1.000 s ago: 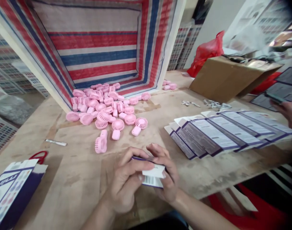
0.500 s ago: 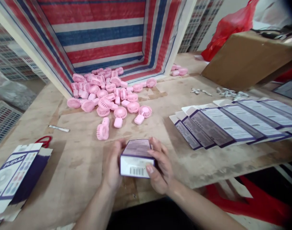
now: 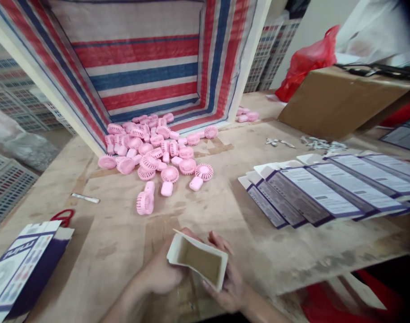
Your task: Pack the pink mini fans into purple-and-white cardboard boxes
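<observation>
Both hands hold a small open carton at the table's near edge, its empty brown inside facing up; the left hand grasps its left side, the right hand curls fingers round its right end, wrists blurred and cut off below; print on the flat sleeves fanned toward the right edge is too small to read; a purple box at the near left corner carries lettering, blurred and illegible; pink fans heap toward the far edge, spilling from a striped bin; a brown box sits at the far right corner.
</observation>
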The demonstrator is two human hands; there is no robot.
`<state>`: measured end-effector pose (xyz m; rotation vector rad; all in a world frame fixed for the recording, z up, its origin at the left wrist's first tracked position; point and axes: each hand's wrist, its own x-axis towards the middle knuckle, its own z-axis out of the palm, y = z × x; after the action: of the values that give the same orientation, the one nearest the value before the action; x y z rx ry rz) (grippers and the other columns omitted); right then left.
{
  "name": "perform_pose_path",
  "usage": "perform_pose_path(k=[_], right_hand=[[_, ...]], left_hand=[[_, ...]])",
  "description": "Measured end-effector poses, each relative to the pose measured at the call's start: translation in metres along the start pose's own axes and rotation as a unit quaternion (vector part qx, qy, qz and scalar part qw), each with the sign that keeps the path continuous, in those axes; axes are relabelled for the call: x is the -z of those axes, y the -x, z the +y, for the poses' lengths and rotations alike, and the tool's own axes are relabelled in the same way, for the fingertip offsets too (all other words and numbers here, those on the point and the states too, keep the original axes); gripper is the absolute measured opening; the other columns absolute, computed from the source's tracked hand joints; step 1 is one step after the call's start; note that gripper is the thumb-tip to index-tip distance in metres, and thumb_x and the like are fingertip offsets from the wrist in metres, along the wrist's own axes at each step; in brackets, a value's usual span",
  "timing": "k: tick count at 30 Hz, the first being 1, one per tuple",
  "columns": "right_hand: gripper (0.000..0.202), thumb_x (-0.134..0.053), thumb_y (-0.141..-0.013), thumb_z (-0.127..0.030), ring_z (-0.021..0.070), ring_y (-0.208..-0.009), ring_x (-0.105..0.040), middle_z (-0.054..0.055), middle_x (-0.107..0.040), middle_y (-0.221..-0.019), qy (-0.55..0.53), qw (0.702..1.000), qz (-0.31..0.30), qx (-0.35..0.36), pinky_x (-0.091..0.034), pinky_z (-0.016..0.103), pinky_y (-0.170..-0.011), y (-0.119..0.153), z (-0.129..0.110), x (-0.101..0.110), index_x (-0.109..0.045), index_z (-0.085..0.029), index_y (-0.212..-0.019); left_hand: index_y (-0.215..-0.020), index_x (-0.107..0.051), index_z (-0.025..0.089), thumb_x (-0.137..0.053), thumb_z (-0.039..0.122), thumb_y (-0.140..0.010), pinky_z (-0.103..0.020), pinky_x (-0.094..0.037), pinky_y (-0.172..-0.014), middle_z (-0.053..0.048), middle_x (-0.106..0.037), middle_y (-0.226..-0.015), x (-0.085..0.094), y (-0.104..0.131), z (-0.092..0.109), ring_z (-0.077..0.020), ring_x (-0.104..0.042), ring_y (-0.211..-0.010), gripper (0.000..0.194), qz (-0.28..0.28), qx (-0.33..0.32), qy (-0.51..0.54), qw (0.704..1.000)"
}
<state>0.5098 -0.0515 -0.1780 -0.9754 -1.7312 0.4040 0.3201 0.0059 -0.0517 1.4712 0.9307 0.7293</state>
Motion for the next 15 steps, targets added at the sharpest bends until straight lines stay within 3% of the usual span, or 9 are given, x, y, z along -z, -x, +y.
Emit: perform_pose_path(k=[2, 4, 6, 8, 11, 13, 15], right_hand=[[0.067, -0.064, -0.085, -0.038, 0.035, -0.134, -0.054, 0.018, -0.048, -0.15, -0.022, 1.0, -0.018, -0.013, -0.054, 0.05, -0.102, -0.005, 0.002, -0.002, -0.039, -0.023, -0.146], [0.064, -0.063, -0.081, -0.03, 0.0337, -0.126, -0.061, 0.017, -0.055, -0.144, -0.035, 0.998, -0.04, -0.029, -0.057, 0.048, -0.097, -0.014, 0.002, -0.003, -0.043, -0.024, -0.142], [0.062, -0.06, -0.078, -0.024, 0.0316, -0.116, -0.067, 0.015, -0.064, -0.133, -0.044, 0.996, -0.052, -0.053, -0.06, 0.045, -0.092, -0.021, 0.001, -0.004, -0.047, -0.024, -0.139], [0.058, -0.058, -0.077, -0.02, 0.0299, -0.108, -0.07, 0.013, -0.069, -0.121, -0.052, 0.994, -0.042, -0.081, -0.062, 0.044, -0.087, -0.024, 0.0, -0.005, -0.051, -0.024, -0.134], [0.058, -0.059, -0.075, -0.018, 0.0292, -0.105, -0.07, 0.012, -0.07, -0.117, -0.063, 0.992, -0.034, -0.101, -0.062, 0.043, -0.086, -0.023, 0.0, -0.006, -0.053, -0.024, -0.132], [0.06, -0.062, -0.073, -0.018, 0.0293, -0.107, -0.07, 0.011, -0.07, -0.118, -0.07, 0.991, -0.048, -0.104, -0.061, 0.043, -0.088, -0.023, 0.0, -0.006, -0.053, -0.024, -0.132], [0.059, -0.063, -0.074, -0.019, 0.0294, -0.108, -0.069, 0.012, -0.069, -0.119, -0.075, 0.989, -0.058, -0.112, -0.06, 0.043, -0.09, -0.023, 0.0, -0.005, -0.052, -0.023, -0.132]], left_hand=[[-0.086, -0.075, 0.031, -0.074, 0.018, -0.058, -0.047, -0.053, -0.094, -0.005, -0.073, -0.101, 0.024, -0.017, 0.001, -0.0335, -0.066, -0.103, 0.03, 0.067, 0.006, -0.158, 0.985], [-0.089, -0.074, 0.027, -0.075, 0.024, -0.055, -0.057, -0.034, -0.112, -0.01, -0.067, -0.119, 0.056, -0.04, -0.003, -0.0434, -0.046, -0.131, 0.035, 0.197, 0.02, -0.245, 0.949], [-0.091, -0.072, 0.02, -0.073, 0.036, -0.058, -0.066, -0.028, -0.11, -0.017, -0.066, -0.116, 0.086, -0.059, -0.009, -0.0501, -0.041, -0.132, 0.036, 0.295, 0.053, -0.239, 0.924], [-0.098, -0.068, 0.015, -0.064, 0.048, -0.066, -0.064, -0.041, -0.1, -0.019, -0.068, -0.103, 0.104, -0.067, -0.013, -0.0486, -0.054, -0.12, 0.046, 0.337, 0.073, -0.209, 0.915], [-0.133, -0.05, 0.016, -0.046, 0.059, -0.08, -0.05, -0.054, -0.09, -0.016, -0.066, -0.118, 0.098, -0.053, -0.002, -0.0377, -0.062, -0.115, 0.069, 0.356, 0.028, -0.128, 0.925], [-0.148, -0.033, 0.028, -0.059, 0.059, -0.079, -0.042, -0.058, -0.085, -0.009, -0.065, -0.124, 0.078, -0.032, 0.019, -0.0315, -0.065, -0.111, 0.08, 0.324, -0.071, -0.039, 0.943], [-0.149, -0.028, 0.043, -0.081, 0.041, -0.071, -0.037, -0.061, -0.078, -0.003, -0.069, -0.118, 0.056, -0.015, 0.044, -0.0271, -0.07, -0.098, 0.094, 0.242, -0.189, 0.026, 0.951]])
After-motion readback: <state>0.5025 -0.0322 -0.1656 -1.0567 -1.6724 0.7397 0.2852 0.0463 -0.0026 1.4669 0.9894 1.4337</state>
